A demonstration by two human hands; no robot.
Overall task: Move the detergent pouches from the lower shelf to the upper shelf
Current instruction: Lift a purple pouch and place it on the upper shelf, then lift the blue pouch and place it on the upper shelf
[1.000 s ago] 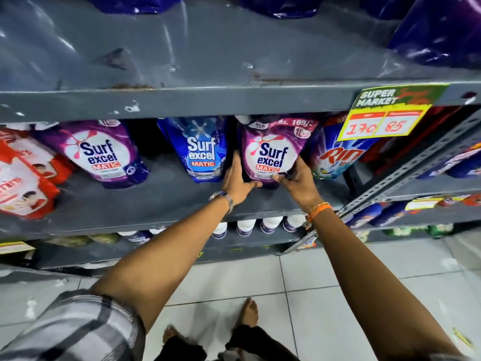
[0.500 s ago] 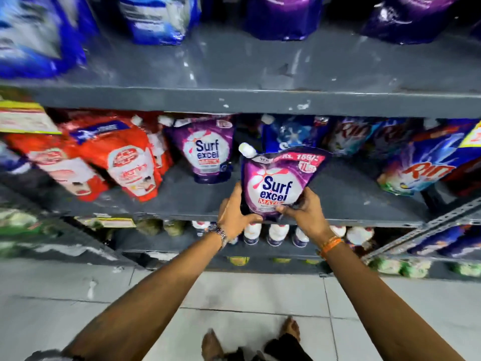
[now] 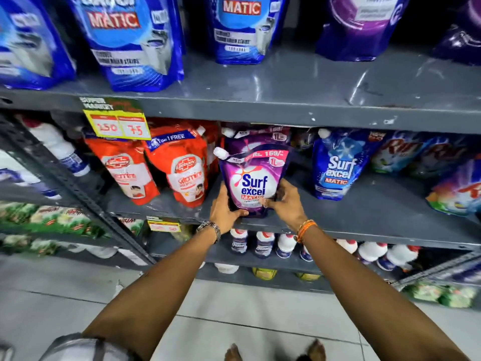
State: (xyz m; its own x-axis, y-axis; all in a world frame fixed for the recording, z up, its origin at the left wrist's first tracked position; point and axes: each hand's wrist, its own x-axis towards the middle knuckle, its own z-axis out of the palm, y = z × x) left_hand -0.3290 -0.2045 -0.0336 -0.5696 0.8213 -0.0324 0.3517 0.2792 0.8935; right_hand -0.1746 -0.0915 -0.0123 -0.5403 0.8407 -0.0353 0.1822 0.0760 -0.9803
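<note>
Between my two hands, at the front edge of the lower shelf (image 3: pixel 364 220), stood the purple pouch (image 3: pixel 253 183), upright, its long axis vertical and its white spout at the top left corner. From the head camera, the only view, I saw my left hand (image 3: pixel 225 208) cupping its lower left side, thumb curled under the base, while my right hand (image 3: pixel 286 201) pressed on the lower right, its fingers (image 3: pixel 266 202) closed onto the front face. Both hands were shut on the pouch from opposite sides, low down, and equally near it. Whether the base rested on the shelf or hung just clear of it I could not tell. The upper shelf (image 3: pixel 299 84) lay directly above and farther back, its front lip overhanging the pouch's top, so I judged the pouch had to come out toward me before rising. A bare stretch of that shelf showed between a blue pouch (image 3: pixel 240 29) and a dark purple pouch (image 3: pixel 359 27). Both my arms reached forward and up, nearly straight, wrists level.
</note>
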